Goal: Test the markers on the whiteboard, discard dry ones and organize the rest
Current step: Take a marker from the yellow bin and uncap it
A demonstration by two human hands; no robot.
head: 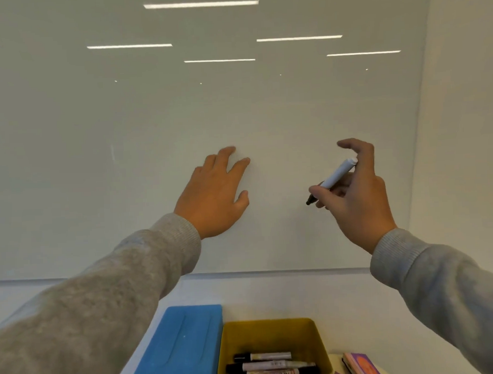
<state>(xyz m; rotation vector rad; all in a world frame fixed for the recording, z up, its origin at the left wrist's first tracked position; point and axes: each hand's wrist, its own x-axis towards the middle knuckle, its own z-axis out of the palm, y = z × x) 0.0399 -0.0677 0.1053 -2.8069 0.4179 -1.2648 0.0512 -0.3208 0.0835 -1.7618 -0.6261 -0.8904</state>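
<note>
- Bottom centre, nearest: a mustard-yellow plastic bin (274, 331) with rounded corners on the white counter (343, 301), holding several capped markers (271, 365). Just left of it, a blue lidded box (180, 348), matte.
- Middle right: the right hand (355, 193) pinches a white-barrelled marker (334, 178), dark tip pointing down-left, apparently uncapped and close to the board. A loose pinch could let it slip, and a tip left exposed may dry.
- Middle: the left hand (214, 195), fingers spread, rests flat on the board, holding nothing; it could smear fresh ink.
- Farthest: the glossy whiteboard (236, 102), unmarked, reflecting ceiling lights; glare could hide a faint test stroke.
</note>
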